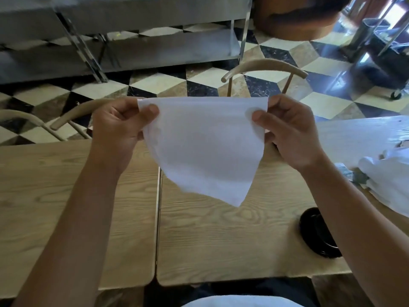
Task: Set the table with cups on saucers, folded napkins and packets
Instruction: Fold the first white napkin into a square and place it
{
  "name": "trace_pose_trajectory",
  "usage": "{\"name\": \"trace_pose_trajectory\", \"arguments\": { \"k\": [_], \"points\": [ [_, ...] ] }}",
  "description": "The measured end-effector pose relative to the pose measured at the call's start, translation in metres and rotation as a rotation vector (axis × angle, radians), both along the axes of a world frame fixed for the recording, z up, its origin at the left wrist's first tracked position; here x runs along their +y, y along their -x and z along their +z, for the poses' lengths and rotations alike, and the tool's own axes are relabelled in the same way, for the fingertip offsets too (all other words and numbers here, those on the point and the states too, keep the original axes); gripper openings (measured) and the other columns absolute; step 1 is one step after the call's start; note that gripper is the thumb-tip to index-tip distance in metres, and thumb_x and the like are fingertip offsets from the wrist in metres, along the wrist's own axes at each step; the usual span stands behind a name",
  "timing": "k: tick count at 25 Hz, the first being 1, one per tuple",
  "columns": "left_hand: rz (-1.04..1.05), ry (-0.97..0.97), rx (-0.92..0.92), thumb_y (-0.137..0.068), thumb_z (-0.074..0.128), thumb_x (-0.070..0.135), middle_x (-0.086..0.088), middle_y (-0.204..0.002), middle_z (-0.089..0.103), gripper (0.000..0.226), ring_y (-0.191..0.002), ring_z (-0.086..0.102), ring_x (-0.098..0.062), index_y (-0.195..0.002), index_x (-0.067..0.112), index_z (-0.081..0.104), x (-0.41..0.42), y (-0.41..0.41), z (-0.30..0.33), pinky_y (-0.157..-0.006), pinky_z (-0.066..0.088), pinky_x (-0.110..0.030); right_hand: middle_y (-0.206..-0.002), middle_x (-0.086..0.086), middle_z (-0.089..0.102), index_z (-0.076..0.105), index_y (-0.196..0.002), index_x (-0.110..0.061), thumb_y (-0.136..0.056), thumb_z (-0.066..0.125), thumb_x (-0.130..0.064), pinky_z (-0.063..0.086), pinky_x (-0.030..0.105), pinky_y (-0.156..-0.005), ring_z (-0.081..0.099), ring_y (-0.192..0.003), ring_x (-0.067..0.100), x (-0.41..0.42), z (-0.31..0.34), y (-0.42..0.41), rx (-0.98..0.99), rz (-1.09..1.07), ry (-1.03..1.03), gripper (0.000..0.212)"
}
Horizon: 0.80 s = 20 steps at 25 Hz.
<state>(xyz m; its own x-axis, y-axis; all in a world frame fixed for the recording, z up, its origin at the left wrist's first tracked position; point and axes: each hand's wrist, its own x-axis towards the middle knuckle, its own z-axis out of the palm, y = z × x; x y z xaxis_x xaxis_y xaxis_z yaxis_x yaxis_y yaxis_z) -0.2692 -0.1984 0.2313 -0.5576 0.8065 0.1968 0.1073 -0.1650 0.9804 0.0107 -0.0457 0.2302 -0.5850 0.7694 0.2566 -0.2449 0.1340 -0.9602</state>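
Note:
A white paper napkin [203, 147] hangs in the air above the wooden table [221, 240], spread wide along its top edge and tapering to a point below. My left hand [117, 131] pinches its top left corner between thumb and fingers. My right hand [290, 131] pinches the top right corner the same way. A black saucer [314, 233] lies on the table at the right, partly hidden behind my right forearm. A white pile of napkins or wrapping [389, 178] with small packets [347, 173] beside it sits at the far right edge.
Two tables meet at a seam [158, 218] under the napkin. Curved wooden chair backs [263, 66] [73, 116] stand at the far side. Beyond them are a chequered tile floor, a steel shelf unit [132, 41] and a wheeled cart [389, 63].

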Motion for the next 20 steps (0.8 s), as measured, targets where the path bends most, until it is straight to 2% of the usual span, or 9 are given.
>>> {"name": "trace_pose_trajectory", "arguments": {
  "k": [2, 5, 7, 10, 13, 15, 17, 19, 20],
  "points": [
    [0.029, 0.080, -0.012, -0.079, 0.086, 0.030, -0.003, -0.089, 0.078, 0.017, -0.082, 0.075, -0.023, -0.091, 0.019, 0.078, 0.017, 0.006, -0.016, -0.067, 0.061, -0.036, -0.077, -0.001, 0.073, 0.070, -0.085, -0.025, -0.090, 0.070, -0.013, 0.058, 0.033, -0.051, 0.070, -0.067, 0.018, 0.014, -0.015, 0.010, -0.118, -0.054, 0.017, 0.013],
    [0.116, 0.220, -0.020, -0.079, 0.084, 0.026, -0.005, -0.088, 0.076, 0.013, -0.083, 0.072, -0.021, -0.088, 0.019, 0.077, 0.053, 0.016, -0.063, -0.079, 0.062, -0.043, -0.079, 0.007, 0.073, 0.068, -0.087, -0.016, -0.090, 0.069, -0.015, 0.062, 0.046, -0.066, 0.072, -0.076, 0.028, 0.048, -0.059, 0.034, -0.447, -0.211, -0.054, 0.003],
    [0.174, 0.320, -0.006, -0.082, 0.080, 0.018, -0.009, -0.089, 0.073, 0.012, -0.085, 0.068, -0.020, -0.091, 0.013, 0.075, 0.078, 0.020, -0.097, -0.088, 0.057, -0.047, -0.082, 0.005, 0.072, 0.068, -0.089, -0.012, -0.090, 0.068, -0.019, 0.058, 0.038, -0.070, 0.066, -0.075, 0.019, 0.070, -0.090, 0.050, -0.669, -0.264, -0.112, 0.007],
    [0.194, 0.445, 0.083, -0.081, 0.075, 0.017, 0.002, -0.079, 0.071, 0.007, -0.074, 0.065, -0.006, -0.088, 0.016, 0.073, 0.108, 0.027, -0.138, -0.078, 0.055, -0.032, -0.069, -0.008, 0.058, 0.065, -0.083, -0.015, -0.089, 0.067, -0.020, 0.042, 0.023, -0.057, 0.049, -0.063, 0.007, 0.098, -0.127, 0.067, -0.796, -0.259, -0.098, 0.008],
    [0.161, 0.555, 0.264, -0.080, 0.073, 0.028, 0.008, -0.074, 0.069, 0.004, -0.070, 0.063, -0.007, -0.082, 0.031, 0.071, 0.128, 0.040, -0.164, -0.072, 0.052, -0.026, -0.072, -0.012, 0.051, 0.060, -0.075, -0.018, -0.088, 0.069, -0.022, 0.037, 0.016, -0.055, 0.044, -0.059, 0.000, 0.121, -0.157, 0.074, -0.831, -0.286, -0.096, 0.017],
    [0.168, 0.615, 0.293, -0.079, 0.073, 0.031, 0.010, -0.068, 0.068, 0.002, -0.064, 0.063, -0.008, -0.080, 0.032, 0.071, 0.133, 0.045, -0.177, -0.064, 0.051, -0.023, -0.065, -0.011, 0.056, 0.063, -0.074, -0.024, -0.091, 0.068, -0.023, 0.039, 0.013, -0.049, 0.049, -0.050, -0.003, 0.125, -0.174, 0.074, -0.798, -0.246, 0.023, 0.018],
    [0.152, 0.635, 0.118, -0.082, 0.072, 0.021, 0.002, -0.064, 0.072, 0.005, -0.054, 0.064, -0.014, -0.086, 0.025, 0.073, 0.131, 0.041, -0.190, -0.053, 0.051, -0.025, -0.058, -0.004, 0.067, 0.067, -0.080, -0.021, -0.093, 0.063, -0.016, 0.047, 0.018, -0.048, 0.061, -0.048, 0.003, 0.119, -0.189, 0.071, -0.684, -0.187, 0.236, 0.015],
    [0.140, 0.641, -0.098, -0.083, 0.070, 0.007, -0.010, -0.072, 0.077, 0.010, -0.055, 0.070, -0.024, -0.092, 0.011, 0.073, 0.123, 0.032, -0.201, -0.049, 0.053, -0.031, -0.073, 0.006, 0.076, 0.069, -0.085, -0.010, -0.092, 0.060, -0.011, 0.059, 0.030, -0.059, 0.076, -0.068, 0.022, 0.108, -0.203, 0.063, -0.516, -0.165, 0.495, 0.011],
    [0.146, 0.636, -0.192, -0.082, 0.068, 0.004, -0.016, -0.077, 0.077, 0.011, -0.060, 0.072, -0.028, -0.092, 0.006, 0.073, 0.116, 0.029, -0.204, -0.050, 0.055, -0.033, -0.081, 0.012, 0.077, 0.069, -0.087, -0.006, -0.090, 0.060, -0.012, 0.062, 0.035, -0.065, 0.077, -0.077, 0.030, 0.100, -0.209, 0.056, -0.437, -0.164, 0.606, 0.012]
  ]
}}
